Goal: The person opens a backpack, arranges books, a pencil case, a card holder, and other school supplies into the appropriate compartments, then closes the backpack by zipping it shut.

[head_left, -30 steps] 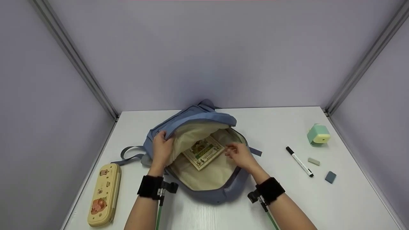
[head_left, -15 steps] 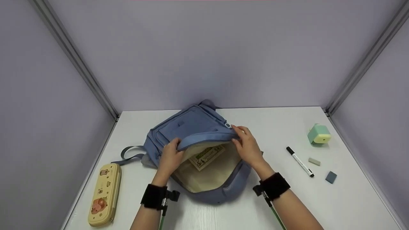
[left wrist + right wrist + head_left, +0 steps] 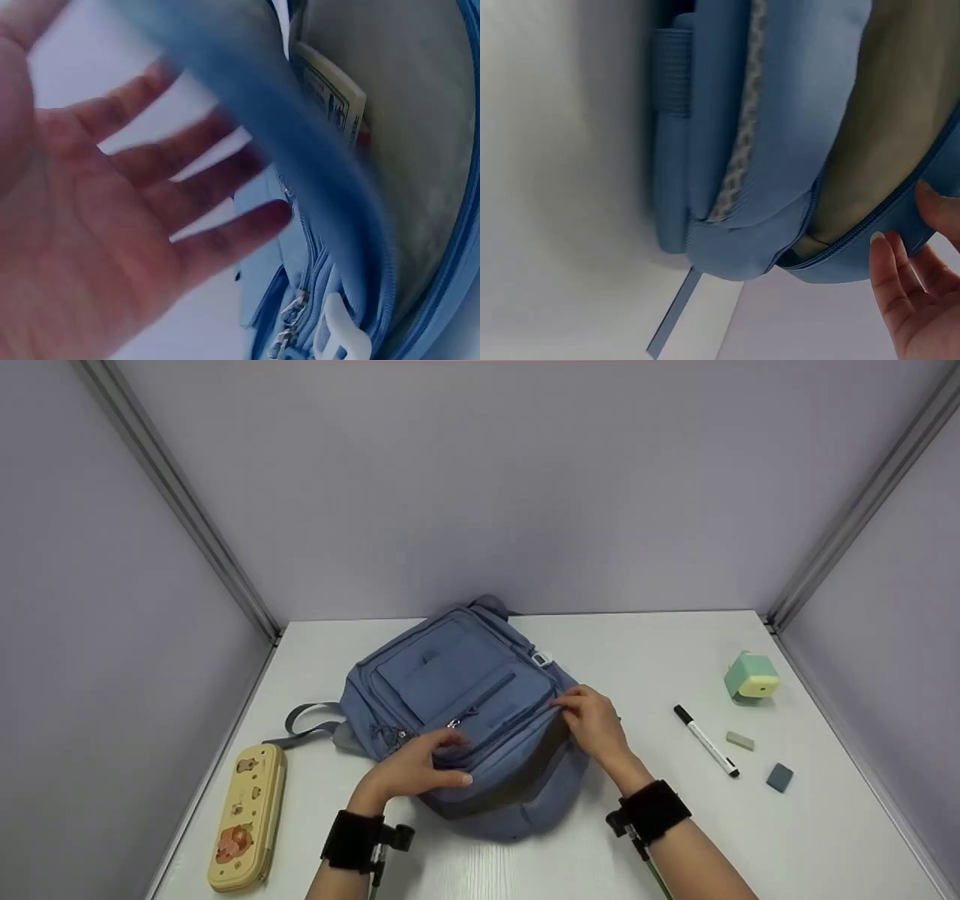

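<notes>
A blue backpack lies on the table, its front panel folded down over a partly open mouth. My left hand is at the panel's near left edge. In the left wrist view its fingers are straight and spread, close to the blurred rim. My right hand pinches the rim of the panel at the right corner. In the right wrist view its thumb and fingers are at the zippered edge. A small book shows inside in the left wrist view; the panel hides it from the head view.
A yellow pencil case lies at the left. To the right are a black-capped marker, a grey-green block, a dark blue block and a green and yellow pencil sharpener. Pale walls enclose the table.
The panel has come down toward me over the mouth, covering the book in the head view. My left hand has let go of the rim; my right hand has moved nearer with it.
</notes>
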A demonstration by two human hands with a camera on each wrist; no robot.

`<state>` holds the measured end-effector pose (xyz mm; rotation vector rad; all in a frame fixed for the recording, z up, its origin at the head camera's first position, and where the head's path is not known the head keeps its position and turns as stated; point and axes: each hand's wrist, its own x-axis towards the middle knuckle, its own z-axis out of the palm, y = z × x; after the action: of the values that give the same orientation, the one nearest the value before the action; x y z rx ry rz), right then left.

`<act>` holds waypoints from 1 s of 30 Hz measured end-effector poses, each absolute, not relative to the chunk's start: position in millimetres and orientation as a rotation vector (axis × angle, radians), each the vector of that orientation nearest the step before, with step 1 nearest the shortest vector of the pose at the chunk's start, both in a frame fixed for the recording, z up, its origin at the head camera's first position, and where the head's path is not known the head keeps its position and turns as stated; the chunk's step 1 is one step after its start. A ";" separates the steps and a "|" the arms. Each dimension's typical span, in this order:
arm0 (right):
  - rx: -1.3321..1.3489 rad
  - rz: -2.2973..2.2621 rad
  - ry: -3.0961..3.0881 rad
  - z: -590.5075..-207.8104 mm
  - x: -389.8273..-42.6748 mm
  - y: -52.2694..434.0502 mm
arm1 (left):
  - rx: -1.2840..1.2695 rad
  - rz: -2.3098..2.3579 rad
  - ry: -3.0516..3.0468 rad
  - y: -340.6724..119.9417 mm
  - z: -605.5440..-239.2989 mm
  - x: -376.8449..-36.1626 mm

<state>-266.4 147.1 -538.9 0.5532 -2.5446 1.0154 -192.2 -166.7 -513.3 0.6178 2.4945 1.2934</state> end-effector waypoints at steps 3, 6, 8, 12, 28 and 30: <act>0.566 1.006 -2.570 -544.2 -261.9 151.2 | 0.481 1.241 2.591 -164.1 -517.0 -189.5; 0.566 1.020 -2.607 -548.0 -255.9 156.8 | 0.337 1.060 2.691 -156.4 -523.8 -184.8; 0.569 1.016 -2.642 -550.0 -251.1 161.1 | 0.269 0.946 2.707 -149.2 -529.5 -181.2; 0.622 0.926 -2.691 -555.7 -241.3 167.6 | 0.180 0.741 2.730 -136.0 -538.8 -175.4; 0.772 0.780 -3.035 -559.3 -200.0 176.7 | 0.471 0.689 2.867 -154.4 -570.9 -195.5; 0.808 0.787 -3.042 -559.2 -197.5 175.6 | 0.494 0.690 2.883 -156.9 -573.9 -198.5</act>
<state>-197.5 175.6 -559.2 0.8079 -3.0419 0.7868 -198.5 -156.9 -573.9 0.4936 2.8835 0.6900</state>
